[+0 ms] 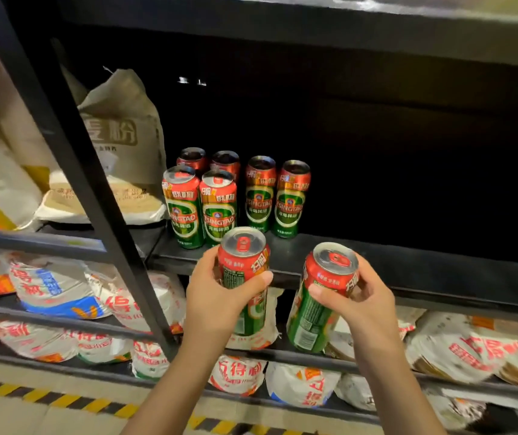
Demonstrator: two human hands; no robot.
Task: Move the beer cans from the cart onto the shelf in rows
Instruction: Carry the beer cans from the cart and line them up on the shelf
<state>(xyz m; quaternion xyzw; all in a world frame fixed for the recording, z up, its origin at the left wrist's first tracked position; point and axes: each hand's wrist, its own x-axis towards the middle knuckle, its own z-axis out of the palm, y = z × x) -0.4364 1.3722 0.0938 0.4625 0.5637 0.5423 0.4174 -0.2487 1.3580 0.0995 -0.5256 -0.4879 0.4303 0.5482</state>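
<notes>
each hand's fingers clasp a can [245, 277] before six shelved cans [220, 202], flour sacks [119, 133] left.

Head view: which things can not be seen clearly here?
- Cart: outside the frame.
- Two rear cans: mostly hidden behind the front cans.
- Shelf back: lost in darkness.
- Can in left hand: lower part covered by the hand.
- Bags at left: print blurred.
</notes>
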